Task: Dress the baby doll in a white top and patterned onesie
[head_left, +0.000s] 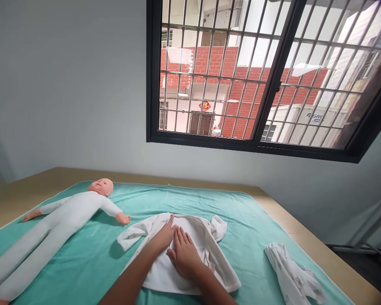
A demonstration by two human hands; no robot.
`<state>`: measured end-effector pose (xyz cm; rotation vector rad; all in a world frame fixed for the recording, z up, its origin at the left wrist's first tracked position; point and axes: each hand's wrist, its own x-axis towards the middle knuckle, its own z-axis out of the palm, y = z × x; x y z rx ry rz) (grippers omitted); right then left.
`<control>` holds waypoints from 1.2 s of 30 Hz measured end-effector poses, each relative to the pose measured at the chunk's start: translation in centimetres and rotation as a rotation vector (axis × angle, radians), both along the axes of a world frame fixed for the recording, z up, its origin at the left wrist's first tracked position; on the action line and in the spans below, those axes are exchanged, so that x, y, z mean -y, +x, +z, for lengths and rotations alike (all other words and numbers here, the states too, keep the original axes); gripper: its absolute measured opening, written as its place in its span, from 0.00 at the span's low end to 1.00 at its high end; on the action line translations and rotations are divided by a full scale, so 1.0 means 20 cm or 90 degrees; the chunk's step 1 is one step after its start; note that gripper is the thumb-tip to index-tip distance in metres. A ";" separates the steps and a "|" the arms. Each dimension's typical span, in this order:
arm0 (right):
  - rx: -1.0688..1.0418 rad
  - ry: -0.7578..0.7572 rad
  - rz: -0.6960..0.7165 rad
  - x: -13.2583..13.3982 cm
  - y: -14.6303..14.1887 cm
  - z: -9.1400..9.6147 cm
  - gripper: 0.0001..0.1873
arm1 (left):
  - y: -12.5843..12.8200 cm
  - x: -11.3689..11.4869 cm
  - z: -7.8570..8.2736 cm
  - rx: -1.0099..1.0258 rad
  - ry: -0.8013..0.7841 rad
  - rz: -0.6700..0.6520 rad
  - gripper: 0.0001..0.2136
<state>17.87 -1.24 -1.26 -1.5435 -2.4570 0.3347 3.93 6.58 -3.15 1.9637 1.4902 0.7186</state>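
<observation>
A small white baby shirt (155, 277) lies spread on the green cloth, its two sleeves out to the sides and its front opened. My left hand (165, 235) rests on the shirt near the neckline, fingers stretched out. Beside it, my right hand (186, 252) lies flat on the white fabric with its fingers extended. The fingers of both hands nearly meet. Neither hand is gripping the cloth. To the left a baby doll (70, 214) with a white cloth body lies on its back, one hand close to the shirt's left sleeve.
A green sheet (241, 237) covers most of the tan table (285, 224). At the right lies a folded white printed garment (292, 275). Behind the table is a grey wall (66, 84) with a dark-framed barred window (257, 146).
</observation>
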 end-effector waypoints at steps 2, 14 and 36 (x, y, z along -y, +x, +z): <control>-0.001 -0.018 0.019 0.01 0.01 0.02 0.38 | -0.01 0.00 0.01 -0.003 -0.009 -0.008 0.29; -0.018 0.073 -0.184 -0.27 0.07 0.01 0.28 | 0.03 0.06 0.14 -0.030 0.046 -0.058 0.26; -0.004 0.017 -0.118 -0.33 0.18 -0.03 0.32 | 0.10 0.14 0.14 -0.155 -0.004 -0.065 0.27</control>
